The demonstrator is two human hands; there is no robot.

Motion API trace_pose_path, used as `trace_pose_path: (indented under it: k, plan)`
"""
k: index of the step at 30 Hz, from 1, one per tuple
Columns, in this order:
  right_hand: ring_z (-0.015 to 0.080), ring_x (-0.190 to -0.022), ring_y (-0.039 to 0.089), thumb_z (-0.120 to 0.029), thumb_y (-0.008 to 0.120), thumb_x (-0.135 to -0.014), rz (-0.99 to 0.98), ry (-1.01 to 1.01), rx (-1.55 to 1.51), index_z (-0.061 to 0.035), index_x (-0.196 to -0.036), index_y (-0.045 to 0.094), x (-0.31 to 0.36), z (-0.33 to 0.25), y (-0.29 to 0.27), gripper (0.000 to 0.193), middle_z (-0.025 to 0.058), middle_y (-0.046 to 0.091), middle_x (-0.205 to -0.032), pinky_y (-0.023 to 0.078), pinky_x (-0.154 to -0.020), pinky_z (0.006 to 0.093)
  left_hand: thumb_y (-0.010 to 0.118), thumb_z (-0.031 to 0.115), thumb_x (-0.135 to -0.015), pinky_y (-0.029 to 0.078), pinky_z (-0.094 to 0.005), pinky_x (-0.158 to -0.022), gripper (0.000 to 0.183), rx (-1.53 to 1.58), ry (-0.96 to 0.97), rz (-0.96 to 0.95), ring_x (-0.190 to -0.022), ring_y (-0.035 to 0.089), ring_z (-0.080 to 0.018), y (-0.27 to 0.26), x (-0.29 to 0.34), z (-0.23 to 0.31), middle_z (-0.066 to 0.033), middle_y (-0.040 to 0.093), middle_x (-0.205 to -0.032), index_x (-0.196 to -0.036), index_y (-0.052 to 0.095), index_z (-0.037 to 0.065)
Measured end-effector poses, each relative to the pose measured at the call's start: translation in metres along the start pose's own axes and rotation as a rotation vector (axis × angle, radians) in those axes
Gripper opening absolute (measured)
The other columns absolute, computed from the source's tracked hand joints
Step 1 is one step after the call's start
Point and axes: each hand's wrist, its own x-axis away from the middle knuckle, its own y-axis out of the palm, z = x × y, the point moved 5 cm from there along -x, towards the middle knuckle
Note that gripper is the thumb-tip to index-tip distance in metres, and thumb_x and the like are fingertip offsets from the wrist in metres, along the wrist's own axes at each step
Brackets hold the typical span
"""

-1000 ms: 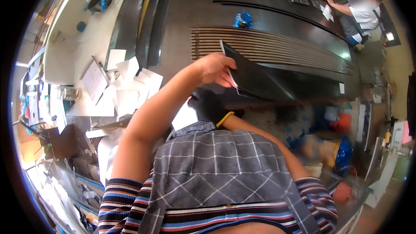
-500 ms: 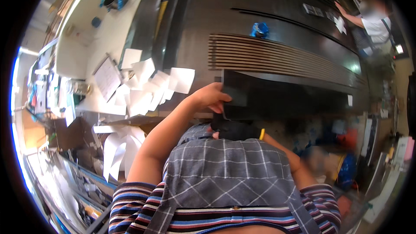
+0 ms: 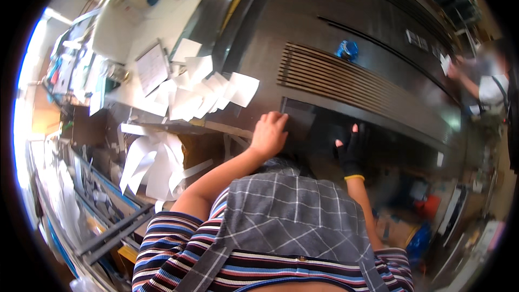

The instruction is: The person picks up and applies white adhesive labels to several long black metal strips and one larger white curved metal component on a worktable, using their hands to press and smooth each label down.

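A long black sheet (image 3: 319,121) lies along the near edge of the dark worktable. At its left end is my bare left hand (image 3: 270,134), back upward, with slightly bent fingers touching the sheet's edge. My right hand (image 3: 351,148) wears a black fingerless glove with a yellow cuff. It rests over the middle of the sheet, palm down and fingers apart, thumb and one fingertip showing bare. The dark glove blends into the sheet, so its other fingers are hard to make out. Just beyond the sheet lies a row of several long thin strips (image 3: 324,75).
A blue-wrapped item (image 3: 347,50) sits beyond the strips. Loose white papers (image 3: 200,94) and a clipboard (image 3: 152,67) are at the left. White paper strips (image 3: 154,162) hang from a box below them. Across the table at right, a person (image 3: 486,81) holds something white.
My right hand has come from near my apron onto the sheet, spreading its fingers. The left hand has loosened its pinch on the sheet's end. The view has turned slightly.
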Motion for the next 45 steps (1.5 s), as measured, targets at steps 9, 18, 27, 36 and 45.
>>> trace_pose_path:
  k: [9,18,27,36,45]
  plan:
    - [0.0362,-0.130,0.035,-0.033,0.071,-0.079,0.033,0.232,-0.332,-0.0039,-0.138,0.035,0.000,0.024,-0.015,0.075,0.0216,0.038,-0.139,0.029,-0.108,0.0399,0.070,0.014,-0.074,0.041,-0.0409,-0.094,0.044,0.065,-0.260,0.329,-0.109,0.050,-0.0329,-0.042,0.027,-0.020,-0.0142,0.056,-0.113,-0.115,0.056,0.006]
    - [0.0366,-0.105,0.055,-0.040,0.069,-0.076,-0.229,-0.097,-0.441,-0.0036,-0.118,0.053,-0.097,-0.197,0.015,0.058,0.0199,0.058,-0.113,0.045,-0.090,0.0405,0.074,0.020,-0.073,0.039,-0.0413,-0.095,0.050,-0.143,-0.652,0.792,-0.112,0.048,-0.0348,-0.150,0.103,-0.155,-0.0163,0.053,-0.116,-0.115,0.055,0.004]
    - [0.0377,-0.076,0.062,-0.027,0.058,-0.072,-0.323,0.098,-0.524,-0.0015,-0.086,0.065,-0.166,-0.273,0.090,0.030,0.0212,0.065,-0.081,0.048,-0.070,0.0411,0.075,0.041,-0.072,0.038,-0.0435,-0.099,0.087,-0.006,-0.819,0.725,-0.113,0.049,-0.0373,-0.212,0.086,-0.268,-0.0223,0.050,-0.125,-0.137,0.035,0.000]
    - [0.0329,-0.105,0.059,-0.036,0.070,-0.069,-0.430,0.186,-0.381,-0.0069,-0.118,0.054,-0.149,-0.336,0.095,0.059,0.0163,0.061,-0.117,0.046,-0.089,0.0383,0.077,0.045,-0.069,0.043,-0.0409,-0.095,0.082,0.084,-0.672,0.433,-0.111,0.053,-0.0339,-0.218,0.053,-0.291,-0.0208,0.053,-0.121,-0.128,0.045,-0.001]
    - [0.0318,-0.103,0.060,-0.037,0.071,-0.072,-0.515,0.120,-0.268,-0.0095,-0.111,0.052,-0.130,-0.384,0.110,0.052,0.0119,0.062,-0.115,0.048,-0.086,0.0406,0.075,0.020,-0.069,0.046,-0.0414,-0.088,0.057,0.121,-0.497,0.384,-0.107,0.052,-0.0347,-0.179,0.066,-0.226,-0.0163,0.051,-0.114,-0.117,0.049,0.002]
